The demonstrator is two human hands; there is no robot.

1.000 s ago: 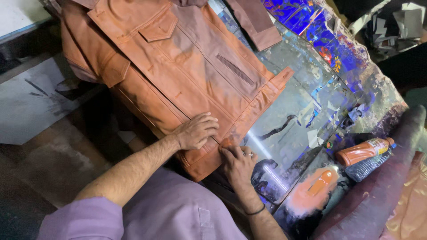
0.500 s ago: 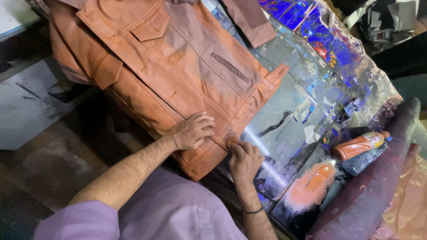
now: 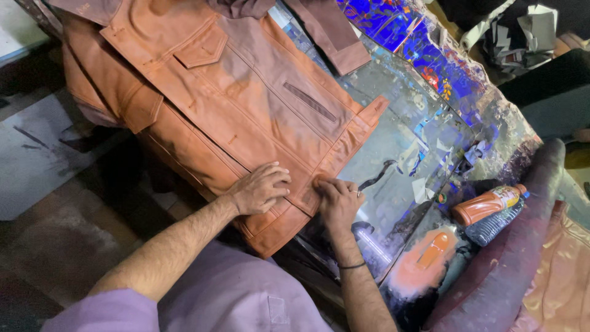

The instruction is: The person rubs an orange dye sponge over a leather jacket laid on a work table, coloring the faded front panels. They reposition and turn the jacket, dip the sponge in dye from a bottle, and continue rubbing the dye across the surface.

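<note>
Head view: jacket point(image 3: 233, 117) hem at frame centre is pressed by left hand point(image 3: 261, 187) and right hand point(image 3: 337, 200), fingers flat, nothing gripped; orange-filled bottle point(image 3: 488, 205) lies right.

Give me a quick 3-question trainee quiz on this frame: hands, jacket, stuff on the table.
1. True or false: both hands rest on the brown jacket.
2. Which part of the jacket do the left hand and right hand press on? A) the collar B) the hem by the front opening C) the chest pocket flap
3. Fill in: to the right of the hands, an orange ____ lies on its side on the glossy table.

Key:
1. True; both lie flat on the leather, close together.
2. B
3. bottle, beside a clear ribbed bottle.
</note>
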